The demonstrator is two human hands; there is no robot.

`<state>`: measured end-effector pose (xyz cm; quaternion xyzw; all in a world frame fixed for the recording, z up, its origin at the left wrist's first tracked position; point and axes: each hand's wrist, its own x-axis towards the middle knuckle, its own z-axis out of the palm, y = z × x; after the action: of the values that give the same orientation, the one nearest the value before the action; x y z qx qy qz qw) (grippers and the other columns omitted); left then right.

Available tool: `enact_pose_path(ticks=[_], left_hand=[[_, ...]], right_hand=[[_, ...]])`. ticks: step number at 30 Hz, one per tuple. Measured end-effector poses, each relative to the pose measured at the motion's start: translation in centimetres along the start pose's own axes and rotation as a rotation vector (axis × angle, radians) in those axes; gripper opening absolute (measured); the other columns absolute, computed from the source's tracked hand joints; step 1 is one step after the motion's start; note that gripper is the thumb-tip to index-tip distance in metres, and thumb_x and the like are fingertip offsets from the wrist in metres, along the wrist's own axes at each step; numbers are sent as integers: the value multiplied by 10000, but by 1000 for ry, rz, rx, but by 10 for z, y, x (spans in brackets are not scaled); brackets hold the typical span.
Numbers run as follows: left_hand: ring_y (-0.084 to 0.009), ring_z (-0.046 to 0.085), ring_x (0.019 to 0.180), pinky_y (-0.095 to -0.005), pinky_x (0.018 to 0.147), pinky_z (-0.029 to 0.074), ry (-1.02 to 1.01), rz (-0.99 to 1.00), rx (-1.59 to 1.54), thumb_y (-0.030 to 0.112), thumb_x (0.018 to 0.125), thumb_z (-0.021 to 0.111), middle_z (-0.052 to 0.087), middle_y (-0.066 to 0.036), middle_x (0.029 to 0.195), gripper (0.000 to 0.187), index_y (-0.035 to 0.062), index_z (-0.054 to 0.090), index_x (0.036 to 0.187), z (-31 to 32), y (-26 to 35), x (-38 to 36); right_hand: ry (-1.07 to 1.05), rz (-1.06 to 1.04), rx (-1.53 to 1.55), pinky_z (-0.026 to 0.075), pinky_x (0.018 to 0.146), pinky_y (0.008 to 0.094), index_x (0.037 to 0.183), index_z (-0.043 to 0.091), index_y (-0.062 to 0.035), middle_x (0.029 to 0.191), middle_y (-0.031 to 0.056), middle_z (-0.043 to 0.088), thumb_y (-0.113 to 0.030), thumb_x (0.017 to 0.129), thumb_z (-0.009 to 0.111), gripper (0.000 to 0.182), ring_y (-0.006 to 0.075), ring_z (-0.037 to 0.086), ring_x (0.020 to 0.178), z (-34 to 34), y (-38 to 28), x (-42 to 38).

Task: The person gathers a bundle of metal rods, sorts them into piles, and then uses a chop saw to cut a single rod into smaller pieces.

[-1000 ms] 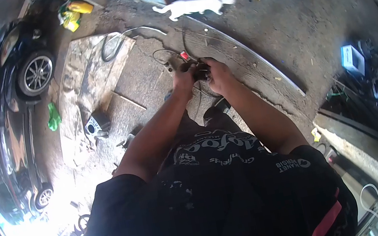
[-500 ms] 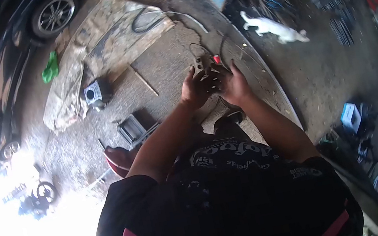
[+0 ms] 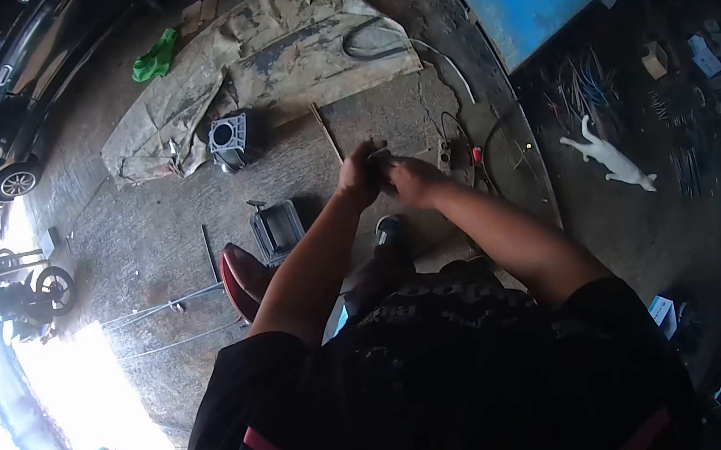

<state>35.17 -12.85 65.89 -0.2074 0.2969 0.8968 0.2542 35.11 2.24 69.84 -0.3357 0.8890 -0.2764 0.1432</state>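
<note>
My left hand (image 3: 359, 175) and my right hand (image 3: 416, 180) meet in front of me, above the concrete floor. The left hand's fingers are curled, and the right hand's closed fingers press against it. Something dark shows between them, too small and shadowed to name. Beyond my right hand, a socket block (image 3: 443, 152) lies on the floor with a cable and a red plug-like piece (image 3: 477, 155) beside it. A thin stick (image 3: 327, 132) lies just past my left hand.
A grey metal block with a round bore (image 3: 228, 138) stands by a stained tarp (image 3: 273, 57). Nearer are a rectangular metal frame (image 3: 278, 230) and a dark red seat-like thing (image 3: 244, 276). A white cat (image 3: 610, 160) is at right, a black car (image 3: 17, 83) at left.
My hands were apart with palms turned up and fingers spread; now they are closed together. The view has shifted, so the floor things appear lower and farther right.
</note>
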Motion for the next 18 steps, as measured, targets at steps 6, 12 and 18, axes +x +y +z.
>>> enact_pose_path(ticks=[6, 12, 18], left_hand=[[-298, 620, 936, -394, 806, 476, 216, 191, 976, 343, 904, 513, 619, -173, 1032, 375, 9, 629, 1029, 14, -14, -12], [-397, 538, 1074, -439, 884, 450, 19, 462, 1528, 366, 908, 506, 563, -195, 1162, 388, 81, 573, 1162, 39, -39, -22], [-376, 538, 1084, -437, 908, 451, -184, 376, 1707, 359, 901, 518, 544, -186, 1173, 412, 135, 505, 1246, 56, -67, -19]], right_hand=[[54, 95, 110, 482, 827, 434, 1117, 547, -74, 1129, 168, 584, -242, 805, 626, 363, 349, 588, 975, 11, 11, -20], [155, 385, 82, 460, 873, 420, 1085, 582, -61, 1144, 148, 587, -216, 805, 629, 323, 334, 553, 1067, -8, 23, -70], [289, 562, 440, 475, 816, 391, 1064, 606, -45, 1090, 150, 606, -202, 836, 600, 276, 298, 612, 985, 3, 48, -116]])
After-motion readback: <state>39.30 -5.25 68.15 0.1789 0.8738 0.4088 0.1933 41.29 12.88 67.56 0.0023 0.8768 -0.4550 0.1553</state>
